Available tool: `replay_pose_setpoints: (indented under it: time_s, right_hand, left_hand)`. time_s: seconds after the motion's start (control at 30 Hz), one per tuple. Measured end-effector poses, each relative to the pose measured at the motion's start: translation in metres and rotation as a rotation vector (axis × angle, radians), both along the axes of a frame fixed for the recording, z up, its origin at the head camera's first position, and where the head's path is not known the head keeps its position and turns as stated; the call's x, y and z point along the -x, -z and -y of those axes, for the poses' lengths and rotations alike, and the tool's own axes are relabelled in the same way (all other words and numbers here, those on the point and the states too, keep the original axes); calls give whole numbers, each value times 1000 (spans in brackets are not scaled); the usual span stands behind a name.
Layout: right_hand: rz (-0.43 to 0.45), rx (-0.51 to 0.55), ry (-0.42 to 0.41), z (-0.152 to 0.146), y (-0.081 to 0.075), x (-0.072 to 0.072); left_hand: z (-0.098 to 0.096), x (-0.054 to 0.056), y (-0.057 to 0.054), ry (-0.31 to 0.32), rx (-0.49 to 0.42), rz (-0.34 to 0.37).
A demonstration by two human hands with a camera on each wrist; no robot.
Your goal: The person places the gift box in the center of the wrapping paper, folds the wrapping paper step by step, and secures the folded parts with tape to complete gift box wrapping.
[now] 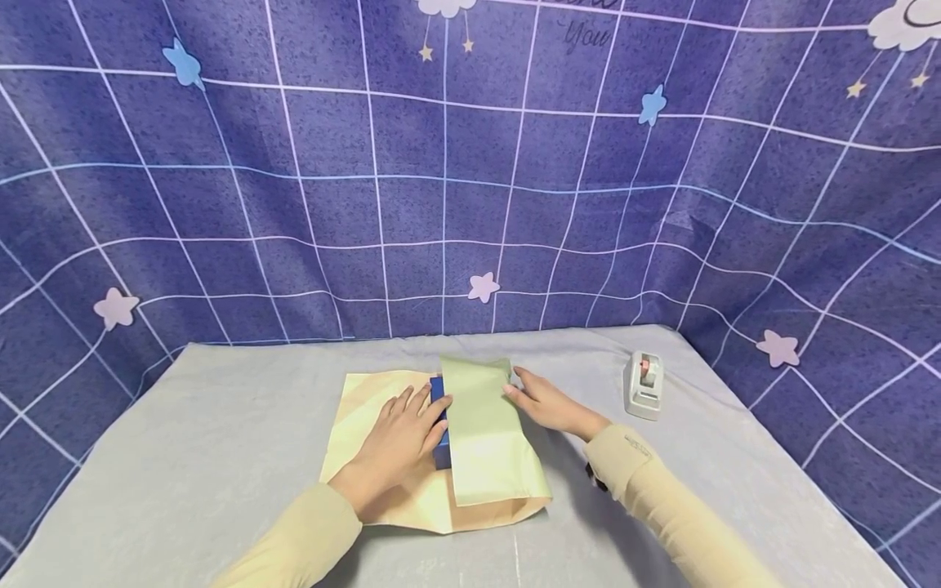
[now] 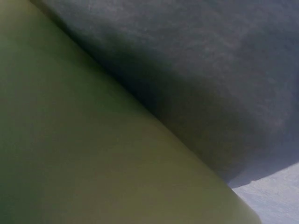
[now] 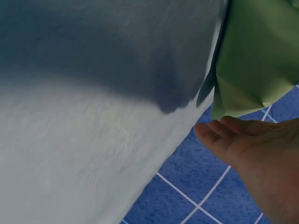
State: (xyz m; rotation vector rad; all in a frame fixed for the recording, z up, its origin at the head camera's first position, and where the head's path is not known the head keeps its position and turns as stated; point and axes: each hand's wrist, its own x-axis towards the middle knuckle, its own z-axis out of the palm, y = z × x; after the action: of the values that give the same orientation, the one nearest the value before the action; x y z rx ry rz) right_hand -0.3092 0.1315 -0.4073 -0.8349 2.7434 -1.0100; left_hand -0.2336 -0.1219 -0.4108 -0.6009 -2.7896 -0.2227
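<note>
A sheet of pale yellow-green paper [image 1: 488,441] lies on the table, its right part folded over a dark blue box [image 1: 442,457]. Only a strip of the box shows at the flap's left edge. My left hand [image 1: 400,429] rests with spread fingers on the box and the sheet's left part. At the fold's upper right edge is my right hand [image 1: 547,402], its fingers extended against the paper. In the right wrist view the right hand [image 3: 252,144] has its fingertips by the green paper [image 3: 252,60]. The left wrist view holds mostly a sleeve-like green surface, and no fingers.
A white tape dispenser [image 1: 645,388] stands on the right side of the table. Grey cloth [image 1: 220,441] covers the tabletop. Behind it hangs a blue curtain [image 1: 412,212] with a white grid and stars.
</note>
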Motion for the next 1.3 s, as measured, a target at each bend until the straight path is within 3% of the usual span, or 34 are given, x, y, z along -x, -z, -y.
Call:
replay_pose_setpoints:
  time_s: [0.2,0.4,0.9,1.07,1.3]
  right_hand:
    - [95,5,69,8,2,6]
    - [147,76,117,17,2,5]
    - [173,187,134,26,3,5]
    - [194,182,169,28,4,9]
    - [155,127,223,35,3,13]
  left_hand:
    - [-1,-1,0,6,-7,-13]
    - [-1,-2,1,7,-25,7]
    - [0,-1,3,15,-54,34]
    - [1,-1,1,19,-67,43]
    - [1,-2,1,27,-81,44]
